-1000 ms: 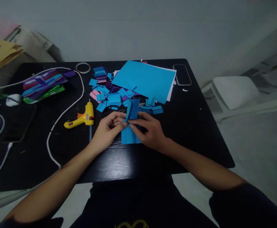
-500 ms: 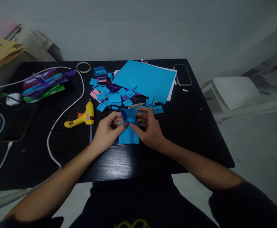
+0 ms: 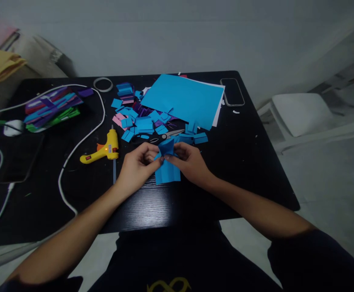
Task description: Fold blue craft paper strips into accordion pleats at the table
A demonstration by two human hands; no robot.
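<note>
Between my two hands is a folded piece of blue paper (image 3: 167, 173), with creases running down its lower flap and its upper part standing up. My left hand (image 3: 142, 163) pinches it from the left, thumb on the near side. From the right, my right hand (image 3: 192, 163) grips it the same way, its thumb close to the left one. Fingers behind the paper are partly hidden. Just beyond the hands lie scissors (image 3: 161, 138) with dark handles, partly covered by blue paper pieces (image 3: 144, 125).
Left of my hands lies a yellow glue gun (image 3: 107, 149), its light glowing. A white cable (image 3: 79, 144) curves past it. Blue sheets (image 3: 183, 99), a phone (image 3: 234, 92), a tape roll (image 3: 103, 84) and bundled paper strips (image 3: 53, 106) lie on the black table (image 3: 240, 178).
The lower flap of the blue paper has swung slightly right and tilted in my hands. More of the scissors shows. The whole view has shifted a little.
</note>
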